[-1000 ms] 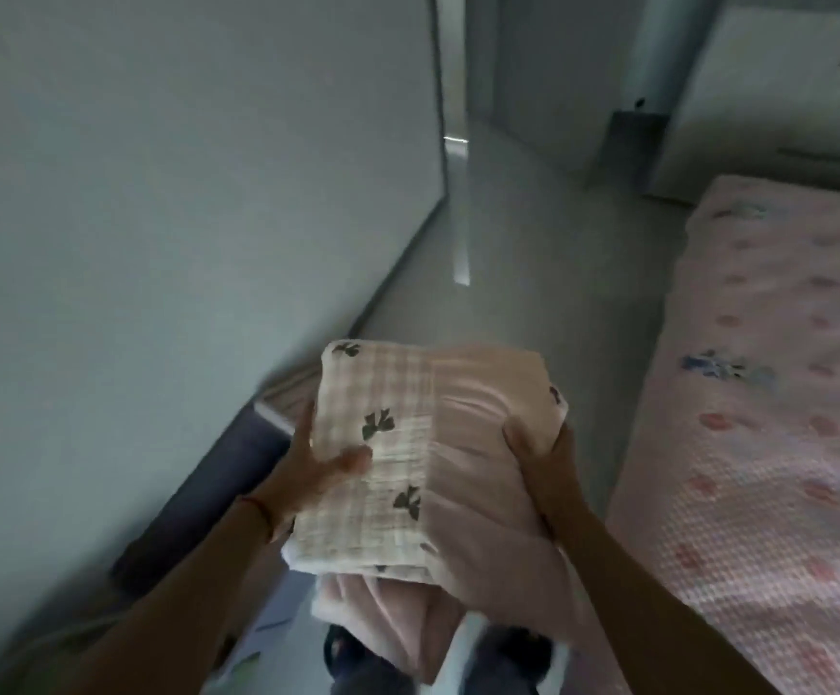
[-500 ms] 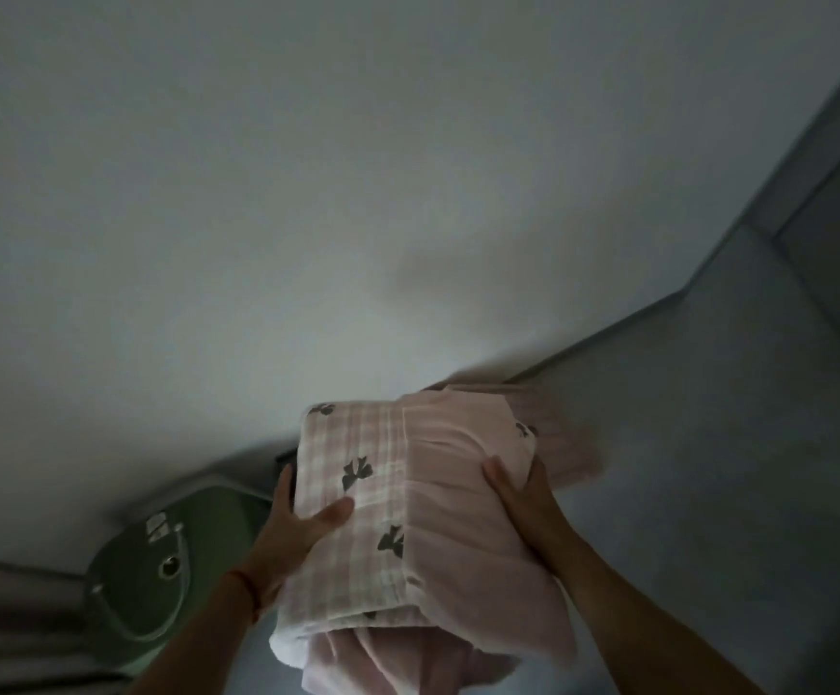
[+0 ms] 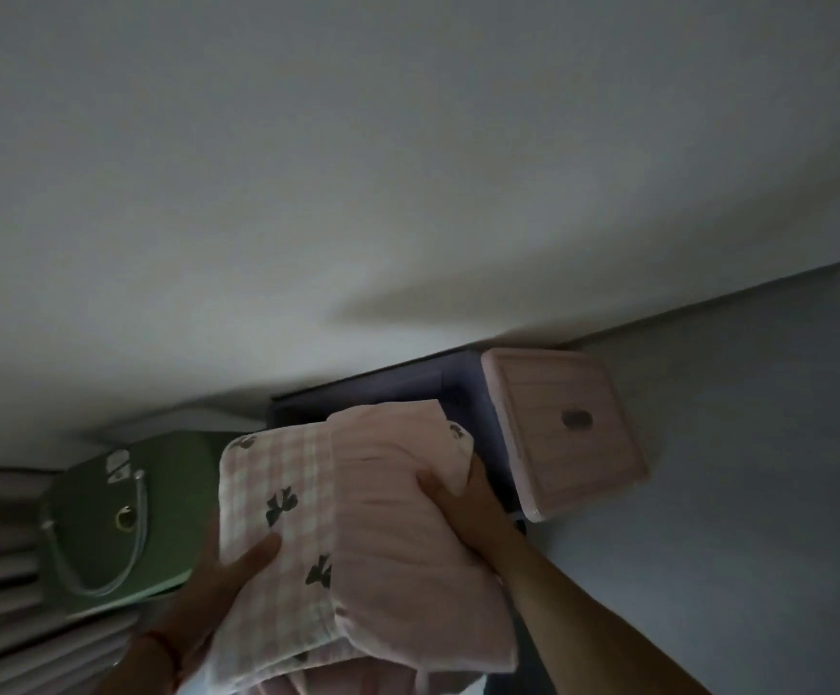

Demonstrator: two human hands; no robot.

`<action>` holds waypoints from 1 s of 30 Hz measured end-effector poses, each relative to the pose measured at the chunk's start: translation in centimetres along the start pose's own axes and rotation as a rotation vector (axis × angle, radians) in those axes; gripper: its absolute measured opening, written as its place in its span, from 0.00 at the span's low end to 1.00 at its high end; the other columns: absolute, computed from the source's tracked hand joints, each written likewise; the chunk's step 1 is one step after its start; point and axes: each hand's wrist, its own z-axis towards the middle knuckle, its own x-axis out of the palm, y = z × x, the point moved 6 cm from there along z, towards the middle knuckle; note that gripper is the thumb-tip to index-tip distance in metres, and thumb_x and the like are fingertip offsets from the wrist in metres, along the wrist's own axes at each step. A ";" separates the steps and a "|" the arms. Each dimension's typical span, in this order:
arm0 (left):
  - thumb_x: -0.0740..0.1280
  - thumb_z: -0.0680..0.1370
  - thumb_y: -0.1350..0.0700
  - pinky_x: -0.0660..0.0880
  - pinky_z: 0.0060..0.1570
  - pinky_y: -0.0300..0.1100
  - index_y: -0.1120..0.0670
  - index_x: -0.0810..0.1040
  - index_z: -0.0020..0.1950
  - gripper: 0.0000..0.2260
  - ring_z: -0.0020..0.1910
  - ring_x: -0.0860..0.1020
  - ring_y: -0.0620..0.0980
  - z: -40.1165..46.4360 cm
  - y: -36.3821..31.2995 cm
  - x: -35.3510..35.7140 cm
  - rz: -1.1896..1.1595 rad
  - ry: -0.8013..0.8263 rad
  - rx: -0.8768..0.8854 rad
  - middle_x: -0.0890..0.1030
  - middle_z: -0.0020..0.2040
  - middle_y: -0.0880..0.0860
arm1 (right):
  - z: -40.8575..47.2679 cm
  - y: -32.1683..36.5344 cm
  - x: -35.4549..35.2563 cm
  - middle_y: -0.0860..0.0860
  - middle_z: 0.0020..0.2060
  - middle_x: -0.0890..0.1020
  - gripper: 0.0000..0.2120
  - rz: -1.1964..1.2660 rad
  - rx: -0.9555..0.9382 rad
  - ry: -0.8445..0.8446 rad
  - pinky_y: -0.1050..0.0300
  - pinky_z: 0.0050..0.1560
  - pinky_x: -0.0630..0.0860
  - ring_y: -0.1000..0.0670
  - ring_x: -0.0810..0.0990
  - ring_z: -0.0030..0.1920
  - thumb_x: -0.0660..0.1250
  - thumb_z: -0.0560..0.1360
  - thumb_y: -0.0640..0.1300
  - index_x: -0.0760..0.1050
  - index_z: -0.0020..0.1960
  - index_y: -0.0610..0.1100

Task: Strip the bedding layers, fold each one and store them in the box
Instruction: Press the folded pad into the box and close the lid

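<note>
You're looking at pink-and-white checked bedding (image 3: 277, 539) printed with dark bows, a plain pink folded layer (image 3: 407, 534), a pale pink lid (image 3: 565, 428), a green case (image 3: 127, 519)

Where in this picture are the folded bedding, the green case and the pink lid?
folded bedding (image 3: 277, 504): head view, on its checked top layer beside a dark bow print.
green case (image 3: 157, 494): head view, on its flat green face near the round clasp.
pink lid (image 3: 565, 433): head view, on its panel by the oval hole.
</note>
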 end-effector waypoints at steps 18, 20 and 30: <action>0.78 0.72 0.55 0.78 0.56 0.66 0.39 0.68 0.70 0.31 0.59 0.82 0.62 33.8 15.8 9.2 -0.109 0.063 -0.225 0.82 0.63 0.57 | 33.4 -16.7 -1.0 0.50 0.76 0.69 0.62 -0.005 0.087 -0.038 0.53 0.70 0.68 0.49 0.73 0.70 0.80 0.58 0.67 0.53 0.82 0.52; 0.77 0.72 0.53 0.78 0.57 0.65 0.46 0.73 0.67 0.25 0.57 0.83 0.61 35.7 17.4 9.2 -0.080 0.081 -0.276 0.83 0.61 0.58 | 34.8 -18.3 -0.4 0.49 0.77 0.67 0.58 -0.021 0.107 -0.049 0.51 0.71 0.67 0.47 0.71 0.72 0.80 0.63 0.65 0.50 0.83 0.55; 0.81 0.53 0.29 0.79 0.55 0.52 0.39 0.42 0.80 0.67 0.59 0.80 0.56 38.7 18.6 17.0 0.365 -0.180 -0.267 0.78 0.65 0.55 | 35.9 -20.3 1.6 0.42 0.75 0.70 0.32 -0.526 0.143 0.079 0.40 0.73 0.66 0.40 0.69 0.73 0.49 0.81 0.66 0.62 0.78 0.48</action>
